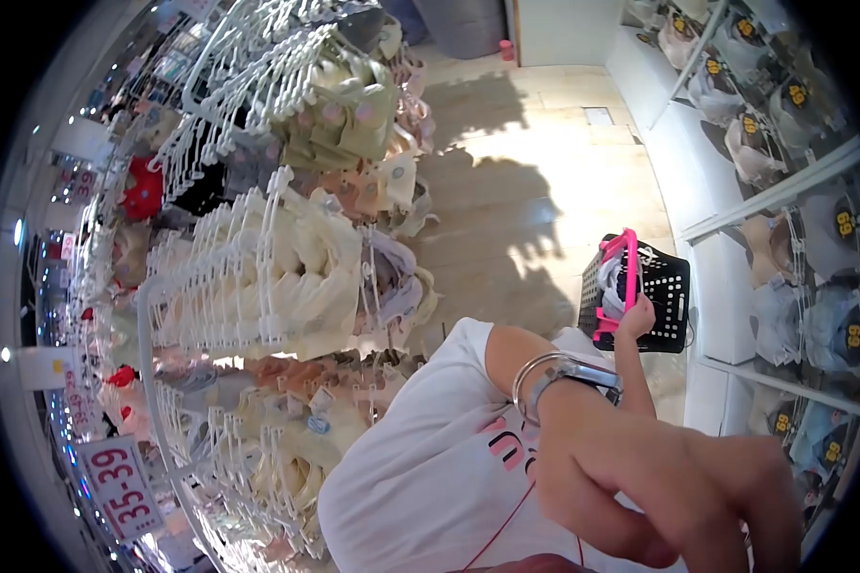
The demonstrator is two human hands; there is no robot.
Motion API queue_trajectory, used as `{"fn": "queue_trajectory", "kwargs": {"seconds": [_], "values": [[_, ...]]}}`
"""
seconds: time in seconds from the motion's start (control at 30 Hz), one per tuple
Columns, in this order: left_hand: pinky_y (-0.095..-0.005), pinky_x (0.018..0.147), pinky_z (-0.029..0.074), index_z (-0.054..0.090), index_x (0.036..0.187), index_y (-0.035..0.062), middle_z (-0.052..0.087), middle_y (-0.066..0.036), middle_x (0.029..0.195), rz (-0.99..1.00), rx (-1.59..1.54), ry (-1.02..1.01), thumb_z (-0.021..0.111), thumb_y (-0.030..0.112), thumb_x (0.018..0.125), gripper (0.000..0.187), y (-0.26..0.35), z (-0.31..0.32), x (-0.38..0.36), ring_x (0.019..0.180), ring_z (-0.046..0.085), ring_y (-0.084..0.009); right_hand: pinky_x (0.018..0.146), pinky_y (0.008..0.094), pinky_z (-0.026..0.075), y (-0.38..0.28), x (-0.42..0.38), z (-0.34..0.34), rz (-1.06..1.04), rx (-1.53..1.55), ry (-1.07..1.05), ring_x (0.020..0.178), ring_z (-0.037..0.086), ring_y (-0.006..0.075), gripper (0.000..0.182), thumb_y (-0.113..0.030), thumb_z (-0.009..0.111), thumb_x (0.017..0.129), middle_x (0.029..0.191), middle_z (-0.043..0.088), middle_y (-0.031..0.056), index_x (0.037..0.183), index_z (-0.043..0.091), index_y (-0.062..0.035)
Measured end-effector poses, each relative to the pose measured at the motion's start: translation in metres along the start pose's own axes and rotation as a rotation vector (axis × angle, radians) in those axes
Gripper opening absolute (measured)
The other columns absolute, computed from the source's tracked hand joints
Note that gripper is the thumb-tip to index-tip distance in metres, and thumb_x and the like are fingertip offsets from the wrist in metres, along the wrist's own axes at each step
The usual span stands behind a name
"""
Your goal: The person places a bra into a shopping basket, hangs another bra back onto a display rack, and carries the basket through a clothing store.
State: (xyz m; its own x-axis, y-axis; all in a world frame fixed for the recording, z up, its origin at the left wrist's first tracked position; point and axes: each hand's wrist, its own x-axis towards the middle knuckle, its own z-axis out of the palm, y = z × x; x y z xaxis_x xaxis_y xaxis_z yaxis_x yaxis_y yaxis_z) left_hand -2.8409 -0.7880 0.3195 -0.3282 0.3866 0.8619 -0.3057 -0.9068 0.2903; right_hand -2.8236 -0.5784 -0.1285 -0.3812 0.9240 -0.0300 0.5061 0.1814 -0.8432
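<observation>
My right hand [638, 317] is wrapped round the pink handle [631, 263] of a black shopping basket [672, 286], low down on the right side. Pale grey and white cloth [613, 279] shows inside the basket. Close to the camera, my left hand [674, 482] is raised across the white T-shirt [420, 449]. Its fingers are bent and apart, with gaps between them, and some tips run out of the frame. Nothing shows in it. A silver bangle [526, 382] and a watch [583, 374] circle the left wrist.
On the left, racks hold rows of pale bras [296, 267] on white hangers [248, 95], with a 35-39 price sign [122, 489]. More bras [836, 315] with 69 tags hang along the right wall. Tiled floor [583, 181] runs between; grey bins [463, 24] stand ahead.
</observation>
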Motion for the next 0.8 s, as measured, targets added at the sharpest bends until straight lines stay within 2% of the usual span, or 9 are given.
{"fn": "queue_trajectory", "kwargs": {"seconds": [0.13,0.23,0.3,0.37,0.47,0.53,0.6,0.73,0.8], "values": [[-0.0329,0.091,0.039,0.05,0.128,0.0,0.054,-0.013,0.12,0.008,0.093,0.041,0.052,0.016,0.09,0.041,-0.006,0.001,-0.002,0.115,0.046,-0.0229,0.07,0.0369,0.049,0.013,0.007,0.004,0.0,-0.028,-0.025,0.074,0.065,0.0257,0.029,-0.023,0.06,0.087,0.086,0.07,0.0156,0.096,0.07,0.0022],[-0.0324,0.089,0.041,0.044,0.133,0.0008,0.053,-0.012,0.124,-0.022,0.267,0.037,0.054,0.019,0.09,0.047,-0.021,-0.007,-0.003,0.114,0.047,-0.0217,0.074,0.0387,0.05,0.043,0.024,0.018,-0.363,-0.572,-0.245,0.079,0.064,0.0278,0.027,-0.019,0.053,0.093,0.084,0.068,0.0163,0.101,0.067,0.0033],[-0.0324,0.086,0.044,0.048,0.128,0.0009,0.053,-0.01,0.124,-0.165,0.253,0.034,0.055,0.02,0.09,0.043,-0.041,-0.011,-0.008,0.109,0.052,-0.02,0.074,0.0386,0.05,0.045,0.028,0.021,-0.351,-0.462,-0.233,0.079,0.064,0.0278,0.027,-0.019,0.053,0.093,0.084,0.068,0.0164,0.101,0.067,0.0035],[-0.0338,0.078,0.048,0.062,0.113,-0.002,0.062,-0.01,0.107,-0.149,0.342,0.1,0.051,0.018,0.093,0.031,-0.069,-0.013,-0.014,0.093,0.06,-0.0213,0.074,0.0385,0.05,0.046,0.027,0.015,-0.165,-0.214,-0.214,0.079,0.064,0.0277,0.028,-0.019,0.053,0.093,0.084,0.067,0.0164,0.101,0.067,0.0036],[-0.0348,0.074,0.049,0.062,0.112,-0.0014,0.066,-0.01,0.091,-0.429,0.414,0.06,0.054,0.018,0.09,0.03,-0.114,-0.053,-0.038,0.083,0.063,-0.0221,0.074,0.0384,0.05,0.047,0.026,0.007,-0.033,-0.037,-0.241,0.08,0.064,0.0276,0.028,-0.019,0.053,0.093,0.084,0.067,0.0164,0.101,0.066,0.0038],[-0.0385,0.072,0.049,0.063,0.105,-0.0024,0.066,-0.012,0.077,-0.57,0.826,0.133,0.058,0.015,0.086,0.026,-0.146,-0.092,-0.067,0.075,0.064,-0.0267,0.074,0.0384,0.05,0.045,0.029,0.006,-0.004,0.008,-0.278,0.08,0.064,0.0276,0.028,-0.019,0.053,0.093,0.085,0.067,0.0164,0.101,0.066,0.0039],[-0.0413,0.075,0.048,0.063,0.102,-0.0016,0.064,-0.015,0.086,-0.77,1.435,0.147,0.062,0.012,0.08,0.026,-0.188,-0.143,-0.115,0.083,0.062,-0.0305,0.074,0.0383,0.05,0.044,0.033,0.002,0.014,0.028,-0.302,0.08,0.064,0.0275,0.028,-0.019,0.053,0.093,0.085,0.067,0.0165,0.101,0.066,0.0041],[-0.0438,0.083,0.045,0.054,0.119,-0.0028,0.053,-0.022,0.101,-0.991,1.79,0.788,0.064,0.011,0.074,0.048,-0.245,-0.187,-0.19,0.092,0.052,-0.0372,0.074,0.0381,0.05,0.046,0.044,-0.002,0.024,0.064,-0.33,0.08,0.064,0.0274,0.028,-0.019,0.053,0.093,0.085,0.067,0.0165,0.102,0.066,0.0043],[-0.0465,0.084,0.046,0.037,0.132,-0.0045,0.05,-0.024,0.112,-0.962,2.026,0.966,0.068,0.016,0.074,0.068,-0.252,-0.191,-0.207,0.1,0.053,-0.0397,0.074,0.0381,0.05,0.048,0.051,-0.004,0.021,0.081,-0.361,0.08,0.064,0.0273,0.028,-0.019,0.053,0.093,0.086,0.067,0.0165,0.102,0.066,0.0045]]}}
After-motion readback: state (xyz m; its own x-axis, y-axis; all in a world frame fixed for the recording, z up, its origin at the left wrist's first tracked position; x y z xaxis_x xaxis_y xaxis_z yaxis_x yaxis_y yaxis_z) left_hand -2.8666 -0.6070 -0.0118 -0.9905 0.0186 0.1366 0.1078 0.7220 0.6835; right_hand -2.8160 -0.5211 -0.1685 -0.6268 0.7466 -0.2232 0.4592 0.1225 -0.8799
